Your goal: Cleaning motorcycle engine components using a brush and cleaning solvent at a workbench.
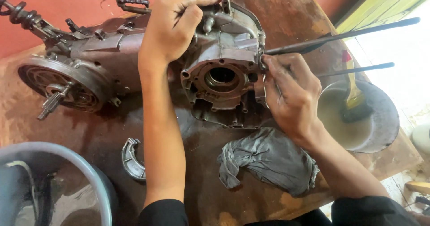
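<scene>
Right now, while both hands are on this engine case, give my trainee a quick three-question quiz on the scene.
1. True or false: the left hand grips the top of the engine case.
2. What does the right hand hold against the case? A) long thin rod B) brake shoe C) grey rag
3. Which item lies on the table between the forearms?

Key: 1 true. 2 A. 3 the grey rag.

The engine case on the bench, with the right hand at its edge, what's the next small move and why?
Probably work the tool tip along the case rim. The left hand grips the top of the engine case, steadying it, while the right hand presses a thin tool against the case's right edge.
</scene>
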